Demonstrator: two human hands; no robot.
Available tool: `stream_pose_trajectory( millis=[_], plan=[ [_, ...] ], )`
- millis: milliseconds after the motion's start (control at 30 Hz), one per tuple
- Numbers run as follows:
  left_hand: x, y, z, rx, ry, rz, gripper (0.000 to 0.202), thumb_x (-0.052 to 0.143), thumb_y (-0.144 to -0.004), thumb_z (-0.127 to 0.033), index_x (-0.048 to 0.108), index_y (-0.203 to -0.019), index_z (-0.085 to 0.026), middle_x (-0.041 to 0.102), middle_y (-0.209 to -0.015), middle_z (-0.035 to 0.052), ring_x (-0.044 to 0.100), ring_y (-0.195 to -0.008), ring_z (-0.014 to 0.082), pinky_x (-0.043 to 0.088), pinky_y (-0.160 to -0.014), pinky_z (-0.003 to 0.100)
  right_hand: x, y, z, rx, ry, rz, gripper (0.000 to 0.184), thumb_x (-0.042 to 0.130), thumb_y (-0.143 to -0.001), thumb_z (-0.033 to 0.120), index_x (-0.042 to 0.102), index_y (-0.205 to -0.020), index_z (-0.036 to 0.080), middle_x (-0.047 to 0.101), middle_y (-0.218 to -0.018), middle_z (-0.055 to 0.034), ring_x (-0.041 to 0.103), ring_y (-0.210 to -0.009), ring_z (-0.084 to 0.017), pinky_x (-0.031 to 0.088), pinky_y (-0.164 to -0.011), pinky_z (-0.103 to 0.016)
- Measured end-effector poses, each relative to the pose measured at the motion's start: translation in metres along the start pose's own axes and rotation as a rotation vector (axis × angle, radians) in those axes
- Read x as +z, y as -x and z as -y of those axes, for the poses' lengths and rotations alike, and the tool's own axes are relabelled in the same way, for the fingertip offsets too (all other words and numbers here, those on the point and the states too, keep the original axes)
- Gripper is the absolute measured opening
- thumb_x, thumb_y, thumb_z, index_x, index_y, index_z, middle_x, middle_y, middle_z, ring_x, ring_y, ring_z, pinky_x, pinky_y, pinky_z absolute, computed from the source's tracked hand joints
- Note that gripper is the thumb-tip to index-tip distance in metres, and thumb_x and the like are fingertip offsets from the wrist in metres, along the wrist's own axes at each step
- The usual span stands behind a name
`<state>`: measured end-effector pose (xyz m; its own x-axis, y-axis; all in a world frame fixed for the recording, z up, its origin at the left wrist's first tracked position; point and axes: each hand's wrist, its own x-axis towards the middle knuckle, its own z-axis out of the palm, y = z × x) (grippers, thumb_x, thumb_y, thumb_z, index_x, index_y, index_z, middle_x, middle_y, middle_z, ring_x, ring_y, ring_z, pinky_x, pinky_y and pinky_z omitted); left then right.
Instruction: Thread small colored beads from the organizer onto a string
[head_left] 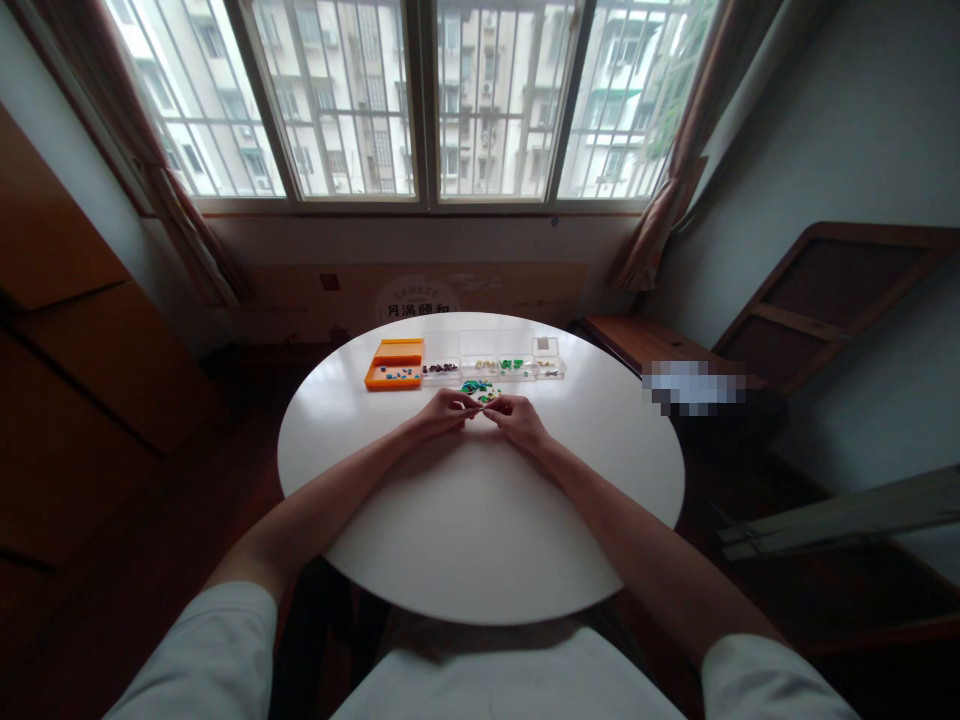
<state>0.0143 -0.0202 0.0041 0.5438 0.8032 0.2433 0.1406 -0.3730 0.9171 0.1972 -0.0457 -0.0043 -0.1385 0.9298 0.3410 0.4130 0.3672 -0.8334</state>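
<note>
Over the far half of a round white table (480, 530), my left hand (444, 412) and my right hand (516, 420) meet almost fingertip to fingertip. Both are closed in a pinch; whatever they hold is too small to name. Just beyond the fingertips lies a loose pile of small green, blue and yellow pieces (478, 387). Behind it stands a row of clear plastic boxes (517, 375), with dark, pale and green pieces sorted in them. To their left, an orange box (394, 382) lies with its lid up and a few small blue pieces inside.
A window with bars (427, 120) fills the far wall, with curtains (649, 240) at its sides. A wooden cabinet (75, 330) stands on the left. On the right are a low brown surface (637, 335) and a leaning wooden frame (847, 290).
</note>
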Motion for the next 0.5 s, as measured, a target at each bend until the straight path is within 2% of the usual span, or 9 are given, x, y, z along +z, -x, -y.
stream_pose_trajectory(
  millis=[500],
  plan=[
    [0.0003, 0.0001, -0.0021, -0.014, -0.026, -0.006, 0.04, 0.066, -0.069, -0.044, 0.069, -0.087, -0.008, 0.058, -0.062, 0.0026, 0.048, -0.048, 0.0057, 0.036, -0.041, 0.015, -0.0005, -0.0001, -0.0016, -0.025, 0.039, 0.002, 0.023, 0.06, -0.071, 0.033, 0.069, -0.075, 0.013, 0.063, -0.063, -0.004, 0.052, -0.054, -0.012, 0.04, -0.051, -0.023]
  ],
)
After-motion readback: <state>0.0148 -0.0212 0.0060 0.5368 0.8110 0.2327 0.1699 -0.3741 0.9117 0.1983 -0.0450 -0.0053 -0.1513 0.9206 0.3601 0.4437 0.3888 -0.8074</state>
